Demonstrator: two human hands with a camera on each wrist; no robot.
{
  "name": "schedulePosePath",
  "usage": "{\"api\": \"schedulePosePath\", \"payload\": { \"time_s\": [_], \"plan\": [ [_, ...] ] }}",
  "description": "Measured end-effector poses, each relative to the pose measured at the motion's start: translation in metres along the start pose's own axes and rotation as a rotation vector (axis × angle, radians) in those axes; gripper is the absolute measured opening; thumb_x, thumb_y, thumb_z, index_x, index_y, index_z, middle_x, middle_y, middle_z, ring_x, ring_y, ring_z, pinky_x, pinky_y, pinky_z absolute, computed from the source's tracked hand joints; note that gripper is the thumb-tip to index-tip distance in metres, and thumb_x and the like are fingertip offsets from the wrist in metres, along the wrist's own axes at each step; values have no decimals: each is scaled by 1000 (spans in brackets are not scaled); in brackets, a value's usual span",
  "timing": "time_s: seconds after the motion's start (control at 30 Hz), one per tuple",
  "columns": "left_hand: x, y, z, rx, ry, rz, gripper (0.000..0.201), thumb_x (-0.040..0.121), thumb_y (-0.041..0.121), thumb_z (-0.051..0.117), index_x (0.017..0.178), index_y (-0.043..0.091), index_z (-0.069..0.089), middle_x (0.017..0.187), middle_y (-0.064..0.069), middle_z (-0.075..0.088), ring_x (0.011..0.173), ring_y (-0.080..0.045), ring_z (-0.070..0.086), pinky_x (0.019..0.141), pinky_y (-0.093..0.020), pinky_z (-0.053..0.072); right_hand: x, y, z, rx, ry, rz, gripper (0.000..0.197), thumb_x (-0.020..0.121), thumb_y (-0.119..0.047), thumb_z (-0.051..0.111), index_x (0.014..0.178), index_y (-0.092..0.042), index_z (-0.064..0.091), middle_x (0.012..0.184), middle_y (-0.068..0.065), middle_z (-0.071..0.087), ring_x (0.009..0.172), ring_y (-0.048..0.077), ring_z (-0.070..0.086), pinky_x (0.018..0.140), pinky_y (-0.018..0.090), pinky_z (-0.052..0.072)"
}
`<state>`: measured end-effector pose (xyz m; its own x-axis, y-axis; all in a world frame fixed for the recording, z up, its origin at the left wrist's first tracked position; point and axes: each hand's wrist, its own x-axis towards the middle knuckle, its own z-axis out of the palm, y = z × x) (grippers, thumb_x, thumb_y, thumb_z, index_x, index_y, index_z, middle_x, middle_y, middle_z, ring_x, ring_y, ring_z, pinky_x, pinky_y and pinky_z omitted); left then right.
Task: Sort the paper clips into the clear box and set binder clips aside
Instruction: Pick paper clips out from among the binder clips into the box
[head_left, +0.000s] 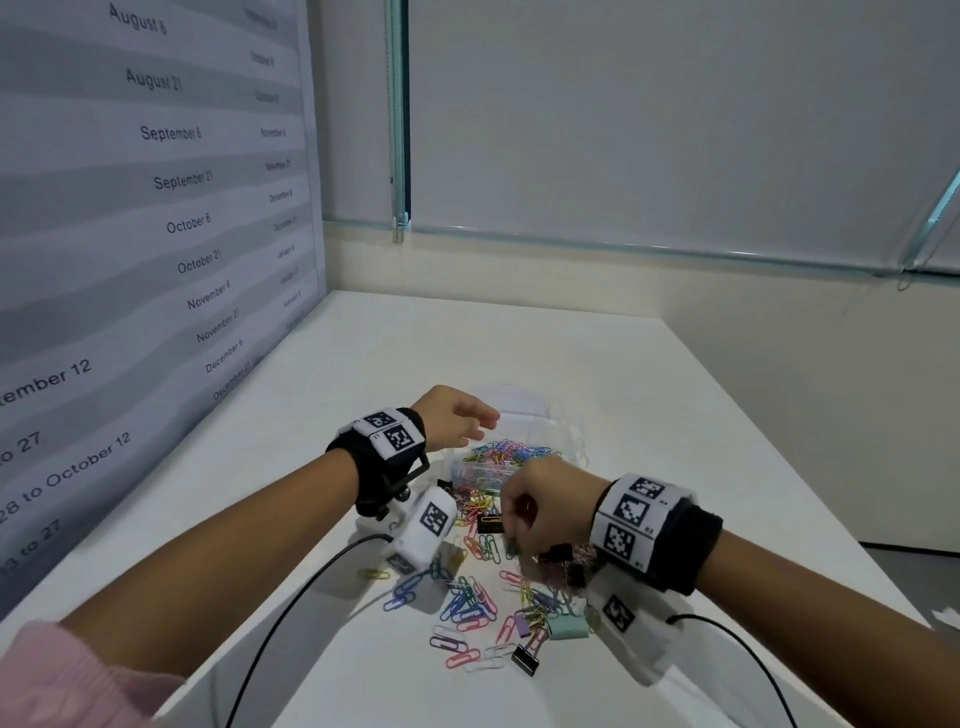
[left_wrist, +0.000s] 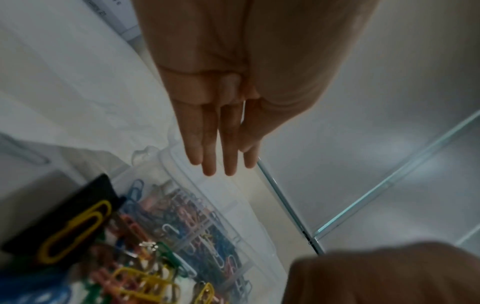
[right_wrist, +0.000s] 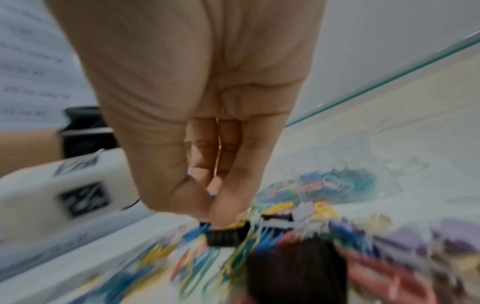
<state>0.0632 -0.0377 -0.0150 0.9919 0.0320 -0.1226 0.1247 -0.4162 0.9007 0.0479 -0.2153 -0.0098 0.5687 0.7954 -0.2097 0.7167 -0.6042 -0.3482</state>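
A white desk (head_left: 597, 353) runs along a wall. On it stands a clear box (head_left: 519, 457) heaped with coloured paper clips. Just in front of the box, loose paper clips (head_left: 467, 608) of many colours lie scattered on the desk, mixed with binder clips: a black binder clip (head_left: 524, 661) nearest the front edge, a mint green binder clip (head_left: 569, 626) and a small purple binder clip (head_left: 521, 625) beside it.

Soft, even, cool light fills all views; shadows are faint. The head view is sharp, its edges bowed. The right wrist view smears heavily below the fingertips (right_wrist: 223, 216); the left wrist view blurs beneath its fingers (left_wrist: 210, 156).
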Motion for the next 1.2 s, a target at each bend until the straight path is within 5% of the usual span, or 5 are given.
{"api": "schedulePosePath", "payload": {
  "time_s": [0.3,0.47,0.7,0.93,1.2],
  "plan": [
    [-48,-9,-4,384,-252,78,21,83,7,66,103,15,66,79,9,64,69,-7,61,69,-20,51,21,41,-32,80,456,177,11,81,-8,63,87,-13,71,89,2,67,72,10,57,70,20,44],
    [-78,-17,11,790,-426,68,58,70,38,78,122,28,54,102,9,51,77,-4,47,64,-13,40,9,32,-17,3,284,93,15,80,-16,68,95,-16,69,101,1,64,80,12,59,72,22,47],
    [-88,-23,32,933,-422,114,85,63,50,79,133,23,39,125,-1,39,117,-16,40,102,-35,42,-8,-3,12,-152,-47,-79,40,68,-29,80,105,-20,67,103,1,55,92,16,51,79,27,41],
    [-84,-23,32,880,-319,142,45,77,30,73,115,13,57,117,-7,58,105,-22,55,84,-27,44,-10,-7,21,-223,-131,-44,59,63,-42,82,112,-18,58,112,4,57,101,21,52,83,31,43],
    [-79,-25,27,902,-289,166,24,81,26,69,100,14,65,105,-6,65,89,-19,55,67,-19,35,-5,-2,23,-98,-99,-44,16,82,-19,66,97,-13,70,99,6,71,90,19,62,78,26,46]
  ]
}}
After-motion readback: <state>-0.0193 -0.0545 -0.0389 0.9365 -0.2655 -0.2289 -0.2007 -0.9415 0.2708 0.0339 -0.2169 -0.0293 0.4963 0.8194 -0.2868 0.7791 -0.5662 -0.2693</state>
